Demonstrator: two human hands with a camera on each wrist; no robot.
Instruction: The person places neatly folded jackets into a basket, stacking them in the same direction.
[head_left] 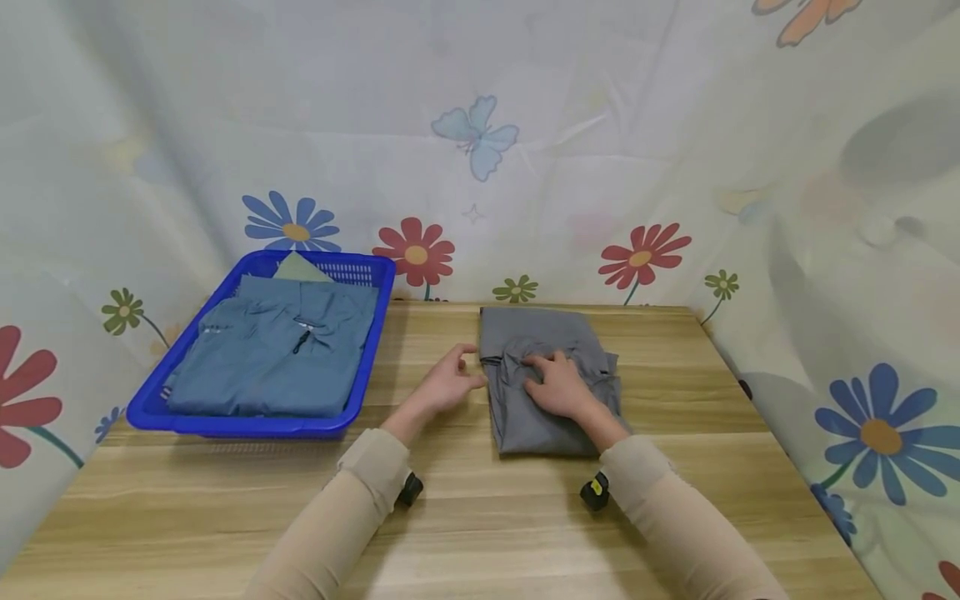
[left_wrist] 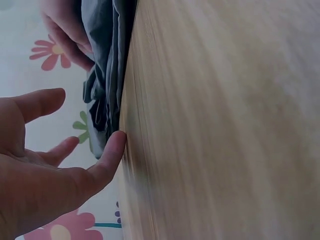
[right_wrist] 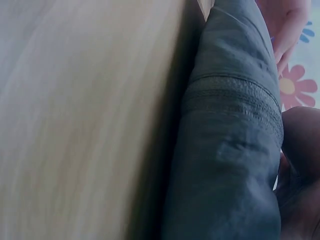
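A grey folded garment lies on the wooden table in front of me, its middle bunched and wrinkled. My right hand rests on top of it, fingers spread and slightly bent on the cloth. At the garment's left edge, my left hand has its thumb and fingers apart with nothing between them. In the left wrist view, one fingertip of the left hand comes down at the table beside the cloth. The right wrist view shows the garment's thick side with a stitched band; the right hand is partly cut off there.
A blue plastic basket stands on the table at the left. In it lies a folded blue garment with a dark zipper pull, over a pale green cloth. A flower-printed curtain hangs behind the wooden table.
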